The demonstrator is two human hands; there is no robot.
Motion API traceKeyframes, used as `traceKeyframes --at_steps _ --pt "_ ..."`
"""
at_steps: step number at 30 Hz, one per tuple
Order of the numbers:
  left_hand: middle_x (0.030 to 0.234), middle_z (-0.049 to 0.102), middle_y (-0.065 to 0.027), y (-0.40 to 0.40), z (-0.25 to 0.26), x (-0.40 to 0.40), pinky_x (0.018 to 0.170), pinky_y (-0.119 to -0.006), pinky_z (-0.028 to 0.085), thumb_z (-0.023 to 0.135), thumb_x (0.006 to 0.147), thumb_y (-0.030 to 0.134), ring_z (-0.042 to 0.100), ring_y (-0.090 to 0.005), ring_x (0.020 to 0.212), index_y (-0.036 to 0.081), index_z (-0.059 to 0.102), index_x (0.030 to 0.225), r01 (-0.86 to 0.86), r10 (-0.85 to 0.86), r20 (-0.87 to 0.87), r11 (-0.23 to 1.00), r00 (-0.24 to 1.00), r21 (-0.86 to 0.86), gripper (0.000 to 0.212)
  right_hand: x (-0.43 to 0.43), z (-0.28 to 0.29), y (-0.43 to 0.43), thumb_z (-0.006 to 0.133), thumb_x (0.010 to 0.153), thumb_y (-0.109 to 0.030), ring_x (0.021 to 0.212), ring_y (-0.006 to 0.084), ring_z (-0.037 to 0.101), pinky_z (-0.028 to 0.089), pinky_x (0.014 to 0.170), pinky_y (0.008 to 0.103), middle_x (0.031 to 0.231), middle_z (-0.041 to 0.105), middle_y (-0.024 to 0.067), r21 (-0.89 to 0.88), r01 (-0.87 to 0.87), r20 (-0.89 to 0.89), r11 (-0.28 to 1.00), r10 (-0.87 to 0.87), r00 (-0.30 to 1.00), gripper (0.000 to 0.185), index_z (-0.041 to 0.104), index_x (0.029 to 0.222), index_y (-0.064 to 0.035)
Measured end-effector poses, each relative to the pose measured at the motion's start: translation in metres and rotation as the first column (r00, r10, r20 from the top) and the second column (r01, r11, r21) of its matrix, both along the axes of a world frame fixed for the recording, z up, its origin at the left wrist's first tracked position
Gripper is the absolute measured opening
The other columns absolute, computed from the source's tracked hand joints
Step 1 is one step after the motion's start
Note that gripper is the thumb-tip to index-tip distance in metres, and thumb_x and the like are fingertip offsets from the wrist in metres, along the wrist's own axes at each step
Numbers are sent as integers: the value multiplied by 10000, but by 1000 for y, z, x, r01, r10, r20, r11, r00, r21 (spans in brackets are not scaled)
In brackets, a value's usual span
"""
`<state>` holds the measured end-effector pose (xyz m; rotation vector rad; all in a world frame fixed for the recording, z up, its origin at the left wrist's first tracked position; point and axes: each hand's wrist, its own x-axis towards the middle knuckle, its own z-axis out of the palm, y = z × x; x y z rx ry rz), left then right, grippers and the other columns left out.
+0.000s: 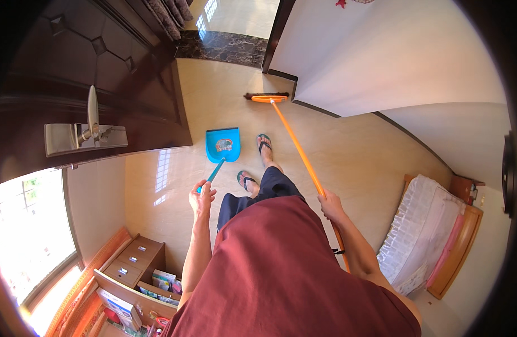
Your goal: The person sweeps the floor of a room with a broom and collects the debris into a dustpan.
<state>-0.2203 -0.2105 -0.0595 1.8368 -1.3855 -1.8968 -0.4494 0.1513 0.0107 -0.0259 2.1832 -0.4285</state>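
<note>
My left hand (202, 197) grips the upper end of a teal handle, which slopes down to a blue plastic dustpan (212, 143) bearing a sticker. The dustpan is at floor level, left of my sandalled feet. Around the orange pole of a broom (298, 145) my right hand (333, 205) is closed, and the pole's end runs back beneath my forearm. The broom's orange head (266, 99) with dark bristles is at the floor ahead of my feet, beside the corner of the white wall. I cannot make out any dirt in the pan.
A dark wooden door (115, 71) with a metal lever handle stands open at left. Beyond a dark marble threshold (222, 47) lies another tiled floor. A bed (427, 236) is at right; a brown drawer cabinet (134, 259) is at lower left near a bright window (28, 236).
</note>
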Motion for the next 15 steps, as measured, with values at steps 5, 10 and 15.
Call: traceKeyframes --at_steps 5,10,15 --pt "818 609 -70 6 -1 3 543 -235 530 660 866 235 698 -184 703 -28 599 1183 13 -12 -17 1000 1000 13 417 -15 -49 11 443 939 -268 540 302 627 517 509 447 703 628 152 -11 -177 -282 984 167 945 265 549 1025 -41" --pt "809 605 -56 6 1 -1 538 -237 526 650 870 219 698 -178 705 -10 614 1159 67 -67 -21 997 998 40 370 -50 -53 -26 419 953 -273 522 296 625 514 491 439 702 634 147 101 -25 -102 995 35 994 278 549 1026 -39" --pt "783 602 -43 9 -2 10 537 -235 524 653 871 221 696 -173 699 -1 622 1142 80 -79 -18 996 997 38 351 -1 -37 30 415 950 -288 459 277 601 498 424 411 657 607 156 125 0 57 992 -7 998 302 548 1040 -33"
